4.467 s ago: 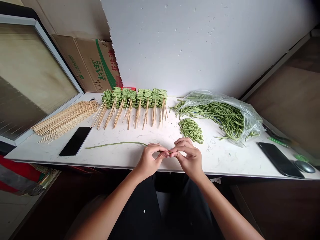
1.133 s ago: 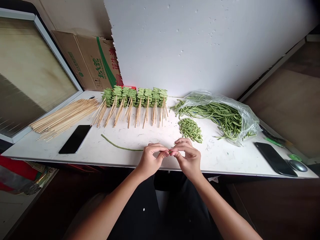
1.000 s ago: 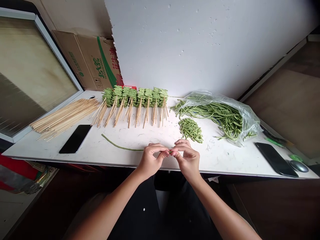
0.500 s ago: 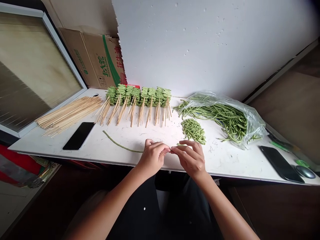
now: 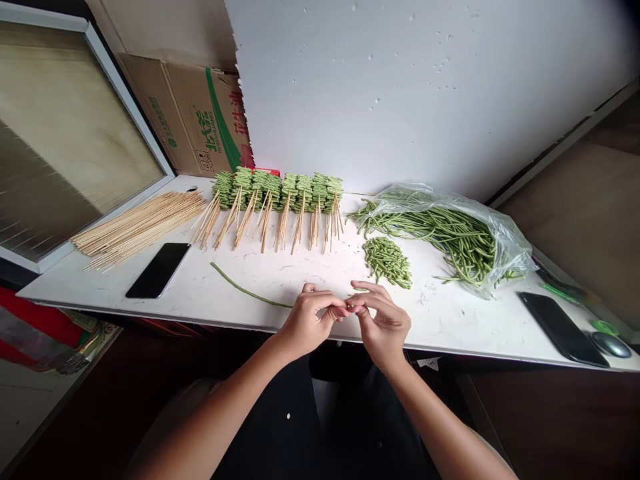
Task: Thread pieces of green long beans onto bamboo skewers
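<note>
A single long green bean trails out to the left from my left hand, whose fingers are closed around it. My right hand meets the left at the fingertips, thumb and forefinger pinched at the bean's end, which the fingers mostly hide. Just beyond my right hand lies a pile of short cut bean pieces. Farther back, skewered bean pieces stand in a row against the wall, with their bare sticks pointing toward me.
Loose bamboo skewers are heaped at the left, behind a black phone. A plastic bag spills long beans at the right. Another dark phone lies near the right edge of the white table.
Both hands have shifted slightly, the left one to the right and toward me. The bean has slid right with it, and the right hand has turned a little.
</note>
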{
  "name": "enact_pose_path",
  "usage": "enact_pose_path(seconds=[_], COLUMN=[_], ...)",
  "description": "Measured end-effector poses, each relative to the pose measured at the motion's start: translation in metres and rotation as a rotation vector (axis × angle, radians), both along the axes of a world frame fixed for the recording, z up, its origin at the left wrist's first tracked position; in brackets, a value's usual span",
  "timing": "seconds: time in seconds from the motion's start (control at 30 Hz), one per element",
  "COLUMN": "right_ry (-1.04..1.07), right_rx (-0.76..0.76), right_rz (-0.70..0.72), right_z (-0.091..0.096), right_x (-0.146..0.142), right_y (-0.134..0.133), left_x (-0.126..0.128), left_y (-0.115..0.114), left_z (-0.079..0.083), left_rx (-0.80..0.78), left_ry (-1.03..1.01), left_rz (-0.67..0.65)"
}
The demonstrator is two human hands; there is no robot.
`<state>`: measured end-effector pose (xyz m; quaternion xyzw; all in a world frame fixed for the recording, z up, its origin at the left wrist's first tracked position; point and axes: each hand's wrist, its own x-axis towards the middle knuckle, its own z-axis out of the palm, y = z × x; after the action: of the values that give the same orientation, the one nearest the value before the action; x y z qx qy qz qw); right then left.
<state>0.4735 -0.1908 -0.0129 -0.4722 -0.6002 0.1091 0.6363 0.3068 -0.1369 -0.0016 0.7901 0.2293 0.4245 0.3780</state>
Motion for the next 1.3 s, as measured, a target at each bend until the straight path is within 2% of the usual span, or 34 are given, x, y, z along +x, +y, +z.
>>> enact_pose_path(seconds=[0.07, 0.13, 0.23, 0.27, 0.37, 0.47, 0.57, 0.8, 0.87, 0.93, 1.0, 1.03, 1.17, 1.3], right_ry=[0.032, 0.021, -0.168, -0.231, -0.364, -0.428, -0.468, -0.277, -0.297, -0.366, -0.433, -0.440, -0.392, -0.418], right_rx=[-0.039, -0.068, -0.173, -0.203, -0.301, -0.367, -0.371, -0.322, -0.353, -0.391, -0.368, -0.329, -0.206, -0.236], right_rz=[-0.004, -0.081, -0.274, -0.296, -0.185, -0.059, -0.026, -0.162, -0.087, 0.080, 0.213, 0.234, 0.146, 0.107], right_z=[-0.002, -0.004, -0.009, -0.010, -0.015, -0.018, -0.016, 0.006, 0.014, 0.019, 0.021, 0.021, 0.020, 0.024], right_x=[0.012, 0.032, 0.067, 0.077, 0.095, 0.094, 0.089, 0.092, 0.085, 0.073, 0.059, 0.054, 0.048, 0.054], right_y=[0.008, 0.017, 0.030, 0.032, 0.035, 0.034, 0.033, 0.027, 0.022, 0.018, 0.016, 0.015, 0.015, 0.015], left_x=[0.001, 0.002, 0.002, 0.002, 0.002, 0.002, 0.003, 0.003, 0.003, 0.004, 0.004, 0.004, 0.002, -0.002], left_y=[0.001, 0.003, 0.007, 0.008, 0.011, 0.012, 0.013, 0.016, 0.015, 0.012, 0.011, 0.010, 0.013, 0.016], left_z=[-0.002, -0.005, -0.011, -0.013, -0.018, -0.022, -0.025, -0.030, -0.028, -0.026, -0.025, -0.024, -0.022, -0.021], left_rx=[-0.038, -0.088, -0.155, -0.164, -0.165, -0.149, -0.113, -0.207, -0.231, -0.238, -0.230, -0.222, -0.187, -0.129], left_ry=[-0.025, -0.055, -0.056, -0.043, -0.014, -0.007, -0.002, -0.018, -0.010, -0.006, -0.010, -0.014, 0.022, 0.038], left_rz=[0.003, 0.003, -0.004, -0.007, -0.029, -0.026, 0.029, 0.120, 0.130, 0.127, 0.109, 0.104, 0.142, 0.202])
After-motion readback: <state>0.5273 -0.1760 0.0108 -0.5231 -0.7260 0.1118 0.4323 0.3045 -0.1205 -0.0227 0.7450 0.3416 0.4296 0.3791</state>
